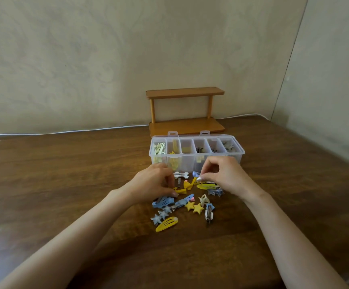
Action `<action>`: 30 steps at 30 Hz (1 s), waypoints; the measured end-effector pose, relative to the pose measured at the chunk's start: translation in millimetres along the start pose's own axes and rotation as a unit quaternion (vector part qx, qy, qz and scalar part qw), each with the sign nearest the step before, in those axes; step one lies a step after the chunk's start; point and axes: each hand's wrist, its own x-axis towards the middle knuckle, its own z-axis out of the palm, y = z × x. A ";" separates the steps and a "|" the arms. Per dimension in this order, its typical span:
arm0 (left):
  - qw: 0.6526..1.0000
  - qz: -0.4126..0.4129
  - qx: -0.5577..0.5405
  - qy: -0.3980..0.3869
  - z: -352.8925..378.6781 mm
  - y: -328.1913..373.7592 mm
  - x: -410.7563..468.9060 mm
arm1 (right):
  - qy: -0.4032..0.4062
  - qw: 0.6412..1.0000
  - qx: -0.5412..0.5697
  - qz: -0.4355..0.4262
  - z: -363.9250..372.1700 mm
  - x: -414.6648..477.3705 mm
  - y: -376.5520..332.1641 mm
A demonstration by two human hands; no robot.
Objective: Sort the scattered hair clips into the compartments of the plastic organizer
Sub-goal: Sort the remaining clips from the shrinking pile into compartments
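Note:
A clear plastic organizer [196, 153] with several compartments stands open on the wooden table; clips lie in most compartments. In front of it lies a pile of scattered hair clips: a yellow snap clip [166, 224], two yellow stars [194, 207], blue star clips [161, 215], a white bone clip [181, 174]. My left hand [153, 183] rests on the pile's left side, fingers closed around a yellow bow clip [179, 190]. My right hand [224, 176] pinches a small yellow clip [194, 181] near a blue piece [196, 174].
A small two-tier wooden shelf [185, 110] stands behind the organizer against the wall. A white cable [65, 132] runs along the table's back edge. The table [65, 174] stretches to the left and right.

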 end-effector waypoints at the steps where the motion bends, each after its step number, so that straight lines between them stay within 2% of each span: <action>1: 1.000 -0.008 -0.004 0.001 -0.8 -1.9 -1.5 | 0.028 0.999 0.015 -0.002 0.0 0.3 -0.1; 5: 0.999 -0.027 -0.037 0.018 -2.5 -3.8 -7.6 | 0.103 0.991 0.085 -0.011 2.1 2.5 1.5; 9: 0.993 -0.035 -0.103 0.034 -3.3 -4.8 -11.3 | 0.131 0.985 0.114 -0.010 7.9 5.0 -0.2; 15: 0.981 -0.041 -0.185 0.051 -2.3 -5.7 -11.8 | 0.147 0.986 0.067 -0.043 6.7 24.5 -29.1; 20: 0.974 -0.044 -0.207 0.080 -5.1 -6.9 -12.6 | 0.165 0.985 -0.022 -0.043 13.3 65.6 -43.3; 26: 0.957 -0.038 -0.262 0.116 -8.5 -6.9 -14.8 | 0.094 0.980 -0.175 -0.019 22.1 90.9 -43.0; 30: 0.943 -0.043 -0.299 0.137 -11.4 -10.5 -14.4 | 0.120 0.983 -0.132 -0.046 15.9 79.2 -41.6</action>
